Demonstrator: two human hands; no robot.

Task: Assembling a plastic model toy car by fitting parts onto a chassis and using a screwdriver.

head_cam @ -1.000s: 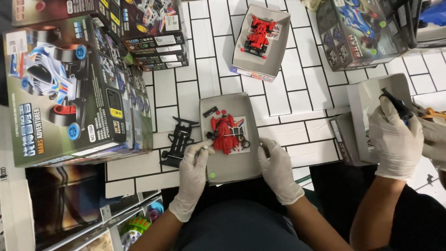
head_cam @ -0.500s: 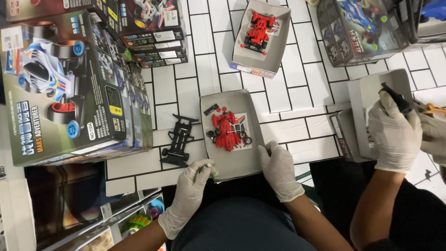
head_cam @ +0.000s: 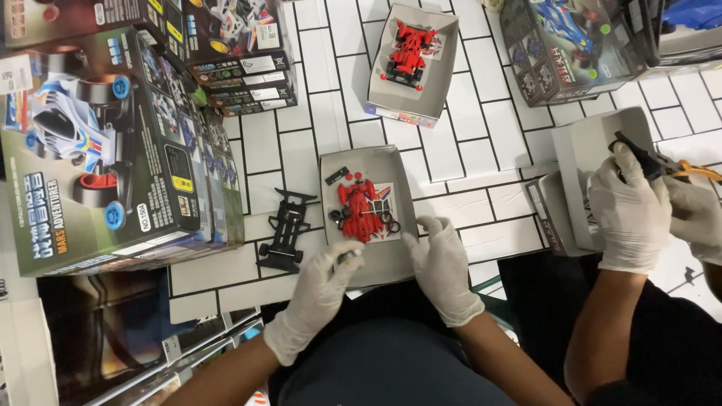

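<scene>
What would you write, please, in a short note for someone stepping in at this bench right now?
Left hand: gloved, pinching a small dark part at the near edge of the grey tray.
Right hand: gloved, empty, resting on the tray's near right corner.
In the tray: red car body, loose black tyres and rings beside it.
Black chassis lies on the tiled table, left of the tray, with wheels at its near end.
Done: a red car sits in the far tray.
Left: body and chassis not yet joined.
A co-worker's gloved hands work at another tray on the right.
</scene>
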